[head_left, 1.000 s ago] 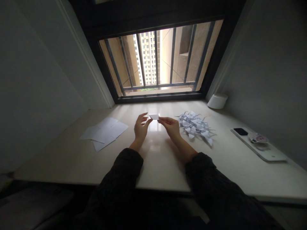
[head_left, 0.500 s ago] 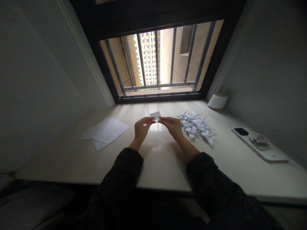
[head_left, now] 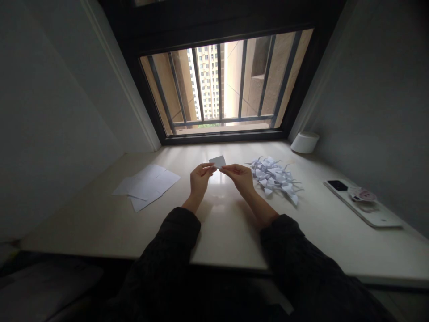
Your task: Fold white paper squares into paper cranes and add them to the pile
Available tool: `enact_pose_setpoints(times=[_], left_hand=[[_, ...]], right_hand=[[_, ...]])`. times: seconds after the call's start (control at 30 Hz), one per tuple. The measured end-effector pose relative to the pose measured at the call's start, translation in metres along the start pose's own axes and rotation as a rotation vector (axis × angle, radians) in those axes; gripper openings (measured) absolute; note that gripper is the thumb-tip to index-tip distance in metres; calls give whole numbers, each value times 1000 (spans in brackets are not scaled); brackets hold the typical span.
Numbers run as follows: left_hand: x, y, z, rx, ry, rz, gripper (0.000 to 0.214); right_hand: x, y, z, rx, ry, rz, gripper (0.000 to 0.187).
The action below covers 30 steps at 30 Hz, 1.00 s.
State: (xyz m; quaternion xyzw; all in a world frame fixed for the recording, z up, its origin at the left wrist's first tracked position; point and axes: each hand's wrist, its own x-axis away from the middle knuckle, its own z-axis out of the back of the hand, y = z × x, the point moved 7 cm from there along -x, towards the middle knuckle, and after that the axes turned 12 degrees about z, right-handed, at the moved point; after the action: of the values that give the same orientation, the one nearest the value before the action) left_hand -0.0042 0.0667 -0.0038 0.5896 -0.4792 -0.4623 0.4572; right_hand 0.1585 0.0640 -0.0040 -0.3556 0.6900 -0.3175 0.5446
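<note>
Between my two hands I hold a small piece of folded paper [head_left: 218, 161], greyish white and lit from behind by the window. My left hand [head_left: 200, 178] pinches its lower left edge between thumb and fingers. At the lower right corner, my right hand [head_left: 241, 177] grips it with thumb and index finger. Just right of my right hand lies a heap of white folded paper cranes [head_left: 275, 174]. Off to the left, several loose white paper sheets [head_left: 152, 183] overlap on the pale countertop [head_left: 221, 228].
A white phone [head_left: 372, 210] with a round pink grip on its back lies at the right. Near the window's right corner stands a white cup-like object [head_left: 304, 142]. A dark-framed, barred window [head_left: 221, 138] closes off the back, with walls on both sides.
The fingers of my left hand have shifted and curled slightly on the paper, and the paper has tilted a little. My right hand has barely moved; the other things stay put.
</note>
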Motion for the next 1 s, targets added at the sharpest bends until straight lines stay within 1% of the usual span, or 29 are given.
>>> enact_pose_setpoints(times=[0.23, 0.37, 0.5, 0.63, 0.8, 1.0], left_hand=[[4, 2, 1, 62, 87, -22, 21], [8, 2, -1, 105, 104, -26, 23], [13, 2, -1, 124, 133, -43, 24], [15, 4, -2, 102, 146, -69, 24], [16, 11, -3, 65, 154, -112, 23], [18, 14, -3, 50, 159, -122, 23]], right_hand=[[3, 5, -2, -75, 34, -59, 28], [6, 9, -2, -136, 92, -91, 29], [9, 10, -5, -207, 122, -140, 30], [10, 17, -7, -248, 128, -189, 31], [10, 28, -7, -307, 119, -246, 29], [10, 29, -7, -318, 113, -258, 29]])
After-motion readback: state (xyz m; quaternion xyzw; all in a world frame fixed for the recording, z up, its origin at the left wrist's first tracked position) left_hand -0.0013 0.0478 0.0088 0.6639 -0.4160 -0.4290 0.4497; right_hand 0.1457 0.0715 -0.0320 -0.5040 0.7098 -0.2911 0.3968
